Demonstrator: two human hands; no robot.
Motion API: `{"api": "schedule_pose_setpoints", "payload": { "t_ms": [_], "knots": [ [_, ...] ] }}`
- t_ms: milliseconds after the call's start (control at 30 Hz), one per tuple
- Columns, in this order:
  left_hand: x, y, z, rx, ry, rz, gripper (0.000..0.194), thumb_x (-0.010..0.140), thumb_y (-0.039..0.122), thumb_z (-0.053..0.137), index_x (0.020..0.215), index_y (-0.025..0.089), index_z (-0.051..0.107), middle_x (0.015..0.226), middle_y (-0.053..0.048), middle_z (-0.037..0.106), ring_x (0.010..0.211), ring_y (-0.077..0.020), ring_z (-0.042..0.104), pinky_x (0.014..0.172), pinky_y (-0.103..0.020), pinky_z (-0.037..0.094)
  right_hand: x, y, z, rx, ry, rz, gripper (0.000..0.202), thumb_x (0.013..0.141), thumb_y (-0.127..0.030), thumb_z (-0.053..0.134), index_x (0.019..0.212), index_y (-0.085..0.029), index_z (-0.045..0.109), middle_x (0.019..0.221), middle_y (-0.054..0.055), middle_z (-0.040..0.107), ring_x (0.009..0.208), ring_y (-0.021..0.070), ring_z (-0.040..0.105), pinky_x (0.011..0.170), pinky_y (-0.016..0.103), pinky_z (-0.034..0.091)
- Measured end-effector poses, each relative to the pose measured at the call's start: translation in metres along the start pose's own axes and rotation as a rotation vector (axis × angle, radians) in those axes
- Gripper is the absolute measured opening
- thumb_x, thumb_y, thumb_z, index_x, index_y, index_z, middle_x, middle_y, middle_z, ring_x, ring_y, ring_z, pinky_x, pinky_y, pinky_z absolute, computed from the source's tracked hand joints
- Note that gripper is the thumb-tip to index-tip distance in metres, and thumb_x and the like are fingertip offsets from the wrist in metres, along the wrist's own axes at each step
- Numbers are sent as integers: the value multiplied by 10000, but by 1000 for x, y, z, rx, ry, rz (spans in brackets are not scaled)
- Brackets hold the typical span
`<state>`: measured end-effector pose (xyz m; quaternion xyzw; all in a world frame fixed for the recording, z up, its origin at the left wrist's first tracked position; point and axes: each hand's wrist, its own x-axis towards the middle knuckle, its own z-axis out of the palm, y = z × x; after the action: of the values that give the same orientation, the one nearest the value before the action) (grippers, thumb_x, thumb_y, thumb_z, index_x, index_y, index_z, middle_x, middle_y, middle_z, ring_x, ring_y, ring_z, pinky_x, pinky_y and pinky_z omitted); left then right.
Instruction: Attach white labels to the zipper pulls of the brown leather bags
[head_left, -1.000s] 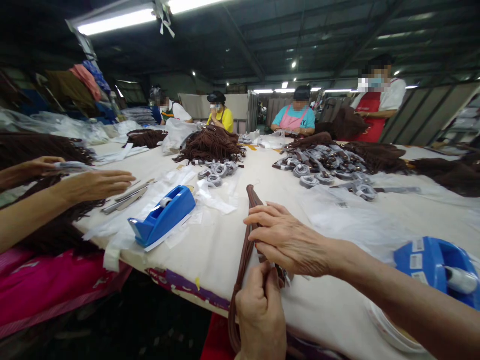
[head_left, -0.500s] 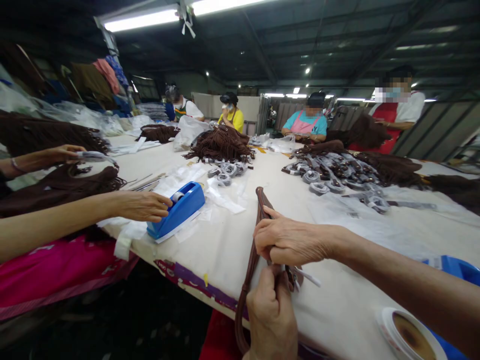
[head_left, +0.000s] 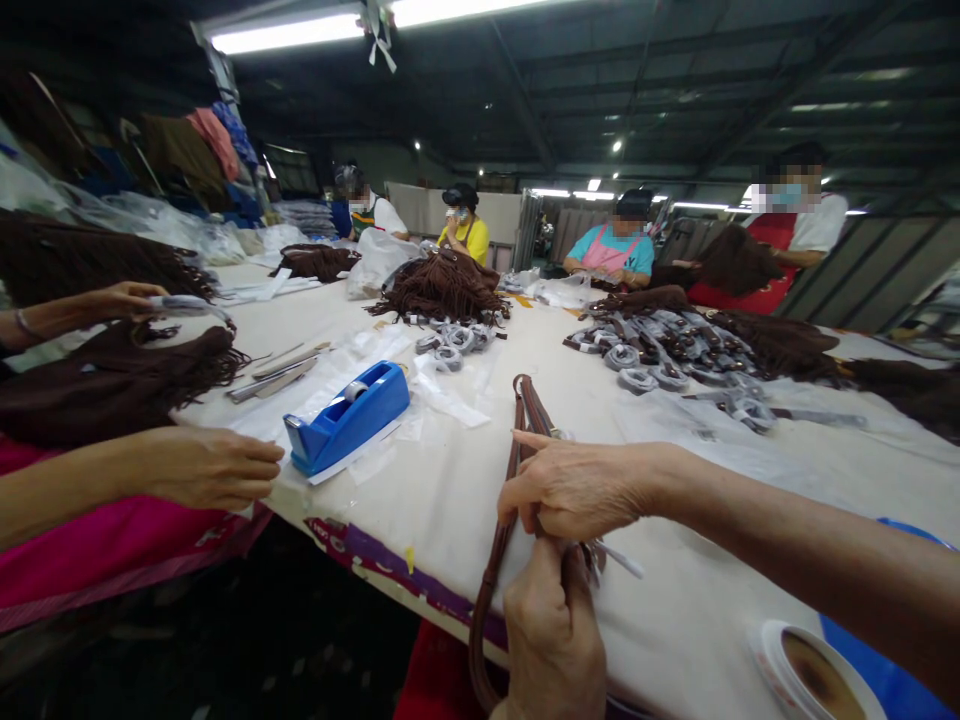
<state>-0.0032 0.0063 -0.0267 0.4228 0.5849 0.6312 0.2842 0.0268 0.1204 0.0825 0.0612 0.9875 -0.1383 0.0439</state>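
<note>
A brown leather strap lies folded at the table's front edge, its loop end pointing away from me and its near part hanging over the edge. My right hand comes in from the right and closes on the strap, forefinger stretched along it. Just below, my left hand is closed, thumb against bent fingers, gripping the strap's near end. Metal fittings and a thin white strip show beside my hands. What lies between my fingertips is mostly hidden.
A blue tape dispenser stands left of the strap. Near it is a co-worker's hand; their other holds a wrapped strap. Fringed brown bags and wrapped straps are piled beyond. A round container sits at front right. Several people work opposite.
The co-worker's hand has drawn back left from the tape dispenser. My right hand has shifted slightly down and left along the strap; my left hand has barely moved.
</note>
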Motion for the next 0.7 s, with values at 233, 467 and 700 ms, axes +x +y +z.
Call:
{"api": "schedule_pose_setpoints", "payload": {
  "t_ms": [233,467,700],
  "knots": [
    [0,0,-3,14,-27,91,186,855,221,407,896,185,584,682,-51,619,593,-168,566,576,-268,391,9,-4,-12,-64,-313,6,335,674,12,531,921,-154,683,882,41,721,752,170,616,930,386,311],
    [0,2,-3,96,-15,49,164,842,214,418,791,185,570,616,-55,603,558,-175,557,555,-274,380,7,-10,-18,-51,-365,128,365,672,-45,543,990,-176,667,789,16,720,762,171,623,859,353,374],
    [1,6,-2,66,-18,20,154,824,189,445,840,187,599,632,-62,630,579,-186,576,576,-273,399,5,-1,-16,-18,-281,149,382,691,-27,491,974,-207,673,787,15,709,729,155,617,728,291,441]
  ]
}}
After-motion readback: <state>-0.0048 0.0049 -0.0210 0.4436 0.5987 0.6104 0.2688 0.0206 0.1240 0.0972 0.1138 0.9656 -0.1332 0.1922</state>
